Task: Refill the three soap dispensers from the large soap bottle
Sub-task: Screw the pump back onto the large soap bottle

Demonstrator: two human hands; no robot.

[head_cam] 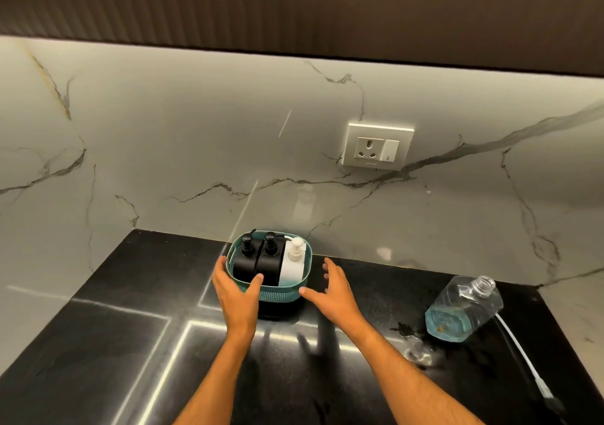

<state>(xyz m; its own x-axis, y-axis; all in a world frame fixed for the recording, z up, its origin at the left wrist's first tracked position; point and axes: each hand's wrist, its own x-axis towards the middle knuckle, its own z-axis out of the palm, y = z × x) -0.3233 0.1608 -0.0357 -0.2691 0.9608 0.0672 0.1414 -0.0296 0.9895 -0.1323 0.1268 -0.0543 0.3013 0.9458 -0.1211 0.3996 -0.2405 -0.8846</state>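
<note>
While left hand point(236, 290) grips perforated teal basket point(276, 294) — right hand point(328, 289) released, fingers spread.

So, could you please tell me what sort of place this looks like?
Probably a home kitchen or bathroom counter: a polished black stone countertop, a white marble-patterned backsplash with a white wall socket, and a teal plastic basket holding three pump soap dispensers.

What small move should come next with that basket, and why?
Probably bring the right hand onto the teal basket and draw it away from the wall. The left hand already grips its near-left rim, thumb inside, while the right hovers open just beside it. All three dispensers, two black and one white, sit inside with pumps on, and the uncapped soap bottle stands off to the right.
</note>
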